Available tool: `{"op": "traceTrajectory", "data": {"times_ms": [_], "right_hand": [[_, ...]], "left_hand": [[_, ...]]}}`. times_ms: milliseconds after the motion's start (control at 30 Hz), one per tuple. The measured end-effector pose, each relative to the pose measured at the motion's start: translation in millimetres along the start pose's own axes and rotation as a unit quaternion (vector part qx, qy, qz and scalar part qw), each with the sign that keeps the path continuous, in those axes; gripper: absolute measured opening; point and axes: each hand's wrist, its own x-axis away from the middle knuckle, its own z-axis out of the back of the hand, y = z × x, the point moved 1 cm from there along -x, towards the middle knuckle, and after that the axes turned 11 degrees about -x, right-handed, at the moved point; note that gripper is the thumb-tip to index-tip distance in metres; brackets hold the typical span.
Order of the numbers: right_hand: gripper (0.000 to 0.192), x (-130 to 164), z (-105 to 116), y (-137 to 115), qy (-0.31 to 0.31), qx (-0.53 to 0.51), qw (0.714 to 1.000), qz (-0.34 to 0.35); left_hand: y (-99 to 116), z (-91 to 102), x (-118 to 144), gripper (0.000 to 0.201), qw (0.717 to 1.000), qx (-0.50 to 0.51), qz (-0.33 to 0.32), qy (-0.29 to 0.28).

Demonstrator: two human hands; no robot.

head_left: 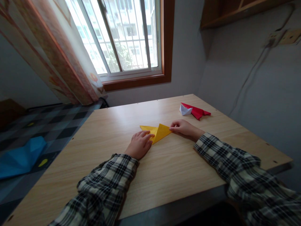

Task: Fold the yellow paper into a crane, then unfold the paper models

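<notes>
Yellow folded paper (162,132) on the wooden tabletop (169,175), pinched at one tip in the closed fingers of the right hand (184,128), touched by loosely spread fingers of the left hand (140,142), with white boat (185,110) and red folded paper (199,112) beyond.

Free tabletop (169,175) between sleeves (113,177), yellow paper (162,133) ahead
</notes>
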Motion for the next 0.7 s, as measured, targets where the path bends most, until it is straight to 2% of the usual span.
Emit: {"op": "traceTrajectory", "data": {"times_ms": [333,700], "right_hand": [[0.017,-4.8,-5.3,-7.9,0.054,0.213,0.974,0.051],[0.018,-2.3,-13.2,-8.2,0.090,0.287,0.952,0.063]], "left_hand": [[2.7,4.9,-1.1,0.034,1.000,0.011,0.009,0.001],[9.0,9.0,-4.5,0.035,0.999,0.022,0.035,0.002]]}}
